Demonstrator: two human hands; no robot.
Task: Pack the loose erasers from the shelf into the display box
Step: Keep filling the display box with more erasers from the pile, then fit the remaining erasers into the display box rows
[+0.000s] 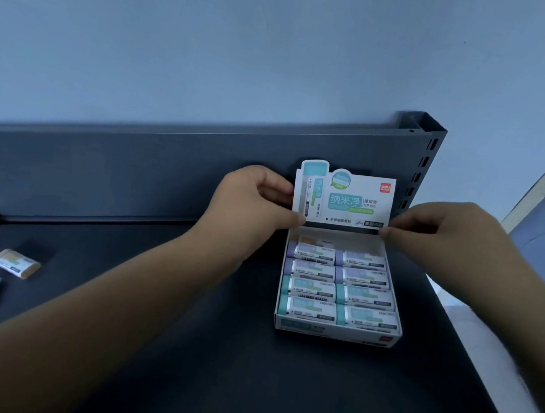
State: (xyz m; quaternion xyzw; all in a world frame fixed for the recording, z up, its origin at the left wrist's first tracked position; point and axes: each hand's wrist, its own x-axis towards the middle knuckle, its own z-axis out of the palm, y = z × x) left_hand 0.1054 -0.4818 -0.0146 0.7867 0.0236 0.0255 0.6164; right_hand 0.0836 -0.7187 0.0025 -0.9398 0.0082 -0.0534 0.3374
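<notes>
The white display box (334, 333) sits on the dark shelf at centre right, its printed lid flap (346, 198) standing upright at the back. Inside lie two columns of wrapped erasers (340, 285), purple-ended at the back and teal-ended at the front. My left hand (258, 201) pinches the flap's left edge. My right hand (431, 228) pinches the flap's lower right corner. Several loose erasers (15, 262) with orange ends lie scattered at the far left of the shelf.
The dark shelf (211, 369) has an upright back panel (132, 170) and a slotted post (421, 165) at the right rear. Its right edge runs diagonally beside a pale floor (498, 385). A blue wall rises behind.
</notes>
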